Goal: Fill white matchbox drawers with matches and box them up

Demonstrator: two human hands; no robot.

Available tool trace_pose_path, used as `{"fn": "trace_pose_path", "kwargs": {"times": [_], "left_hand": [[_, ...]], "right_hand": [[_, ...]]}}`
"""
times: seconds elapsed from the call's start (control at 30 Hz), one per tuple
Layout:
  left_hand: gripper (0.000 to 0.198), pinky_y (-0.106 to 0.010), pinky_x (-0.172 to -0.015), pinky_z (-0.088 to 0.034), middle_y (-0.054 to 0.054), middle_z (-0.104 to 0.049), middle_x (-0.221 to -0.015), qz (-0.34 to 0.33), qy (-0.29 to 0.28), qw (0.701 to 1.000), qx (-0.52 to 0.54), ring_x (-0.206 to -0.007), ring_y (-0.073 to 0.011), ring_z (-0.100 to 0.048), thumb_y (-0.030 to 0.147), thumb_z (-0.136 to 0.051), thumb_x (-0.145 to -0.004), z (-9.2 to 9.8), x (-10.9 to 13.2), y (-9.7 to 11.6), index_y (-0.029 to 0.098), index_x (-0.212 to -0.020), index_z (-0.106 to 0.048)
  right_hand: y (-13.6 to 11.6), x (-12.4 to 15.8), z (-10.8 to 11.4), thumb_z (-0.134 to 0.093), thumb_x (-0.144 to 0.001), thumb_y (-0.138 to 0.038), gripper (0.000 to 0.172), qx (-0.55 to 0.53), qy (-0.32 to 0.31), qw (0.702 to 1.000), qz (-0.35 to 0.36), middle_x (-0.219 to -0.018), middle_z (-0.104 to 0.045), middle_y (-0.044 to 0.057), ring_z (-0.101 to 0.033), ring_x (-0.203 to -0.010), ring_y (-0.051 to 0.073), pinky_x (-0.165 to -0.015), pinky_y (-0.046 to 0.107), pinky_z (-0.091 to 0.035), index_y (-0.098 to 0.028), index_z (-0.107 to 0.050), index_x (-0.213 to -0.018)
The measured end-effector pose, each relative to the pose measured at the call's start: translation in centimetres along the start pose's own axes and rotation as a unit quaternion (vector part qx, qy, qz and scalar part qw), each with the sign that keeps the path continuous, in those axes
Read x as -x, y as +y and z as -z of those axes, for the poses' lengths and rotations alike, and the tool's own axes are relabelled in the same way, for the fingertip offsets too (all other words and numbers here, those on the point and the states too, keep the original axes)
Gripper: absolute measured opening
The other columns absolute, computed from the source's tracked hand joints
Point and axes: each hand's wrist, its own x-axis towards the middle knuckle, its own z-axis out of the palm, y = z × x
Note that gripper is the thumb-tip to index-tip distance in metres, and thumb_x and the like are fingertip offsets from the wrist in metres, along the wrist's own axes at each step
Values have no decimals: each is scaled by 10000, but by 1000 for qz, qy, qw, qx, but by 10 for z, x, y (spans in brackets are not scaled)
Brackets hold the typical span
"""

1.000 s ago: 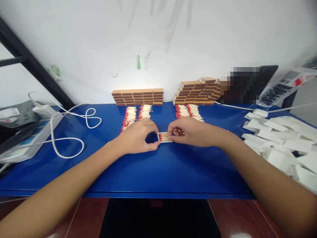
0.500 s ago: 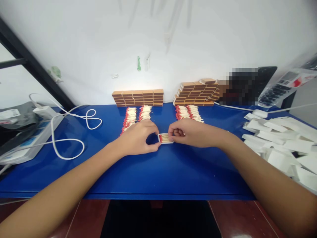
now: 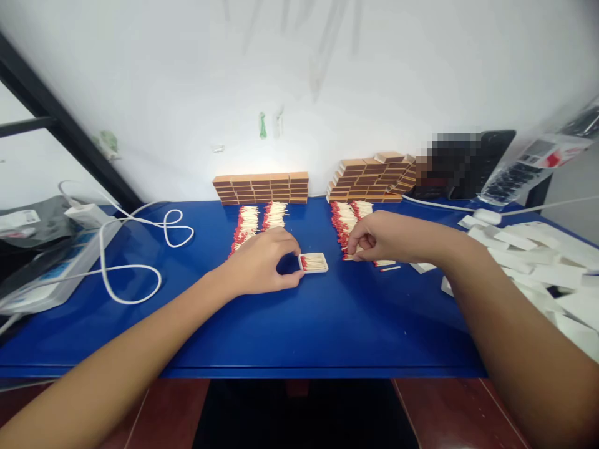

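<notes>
My left hand has thumb and fingers closed on the left end of a small white matchbox tray lying on the table. Inside the tray are matches, their red heads toward my left hand. My right hand is at the near end of the right-hand match rows, its fingertips pinched on some matches there. How many it grips is hidden. A few loose matches lie below that hand. Beyond my left hand stretch two more rows of matches, partly covered by it.
Stacked brown matchboxes stand by the wall, with another stack to the right. White trays are heaped at the right. White cables and a power strip occupy the left of the blue table.
My right hand has left the tray and moved right to the match rows, uncovering the tray's right end. My left hand still grips the tray in about the same spot.
</notes>
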Motion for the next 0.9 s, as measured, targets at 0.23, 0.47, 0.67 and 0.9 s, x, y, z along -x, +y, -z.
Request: {"fn": "trace_pose_path", "kwargs": {"times": [0.23, 0.47, 0.67, 0.9], "left_hand": [[177, -438, -919, -580, -87, -766, -1057, 2, -2, 1000, -5, -1032, -279, -696, 311, -743, -896, 0, 0, 0, 178, -1012, -732], [153, -435, -935, -578, -90, -768, -1058, 1, 1, 1000, 0, -1028, -275, -701, 294, -739, -892, 0, 0, 1, 184, -996, -725], [167, -441, -922, -579, -92, -766, -1049, 3, -2, 1000, -4, -1027, -280, -700, 317, -729, -903, 2, 1, 2, 188, -1008, -729], [164, -432, -935, -572, -91, -763, -1030, 2, -5, 1000, -6, -1025, -278, -705, 313, -743, -894, 1, 0, 2, 191, -1003, -728]], "right_hand": [[-12, 2, -1, -722, -825, -293, 81, 10, -30, 999, -24, -766, -737, 34, -631, -646, 182, -546, 294, -403, -222, -751, -850], [-7, 0, -3, -725, -861, -472, 256, -9, -22, 1000, -1, -741, -704, 29, -595, -620, 166, -543, 288, -386, -225, -701, -798], [-7, 1, -5, -734, -861, -506, 282, -47, 4, 999, 22, -749, -701, 31, -576, -612, 162, -534, 296, -398, -235, -695, -796], [-7, -4, -9, -711, -875, -470, 244, -53, -8, 998, 23, -767, -708, 31, -598, -605, 169, -524, 299, -421, -230, -691, -836]]}}
